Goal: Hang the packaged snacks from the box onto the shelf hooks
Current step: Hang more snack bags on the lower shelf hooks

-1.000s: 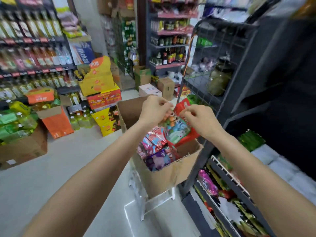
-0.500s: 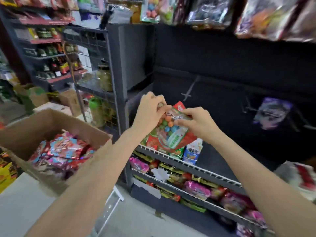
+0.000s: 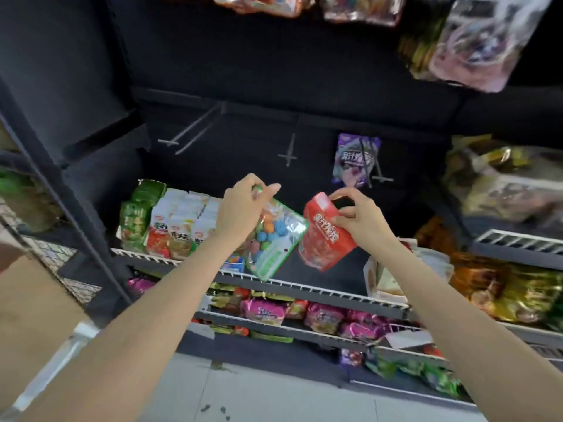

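Note:
My left hand [image 3: 243,208] pinches the top of a clear snack bag [image 3: 274,239] with coloured balls inside and a green bottom. My right hand [image 3: 355,214] pinches the top of a red snack bag [image 3: 323,239]. Both bags hang tilted in front of the dark shelf back. Above them, bare metal hooks [image 3: 288,153] stick out of the panel, another pair [image 3: 189,134] further left. A purple snack bag [image 3: 355,159] hangs on the hook to the right. A corner of the cardboard box [image 3: 27,300] shows at the left edge.
Below my hands a wire-fronted shelf [image 3: 304,286] holds standing packets [image 3: 170,226] at its left. Lower shelves carry pink and green packets [image 3: 323,318]. More bags hang overhead [image 3: 475,44] and fill the right-hand shelves [image 3: 502,193]. A dark upright post [image 3: 61,190] stands left.
I have turned from the box to face the shelf. The two bags, held together before, are now separated, one in each hand, and lifted closer to the hooks.

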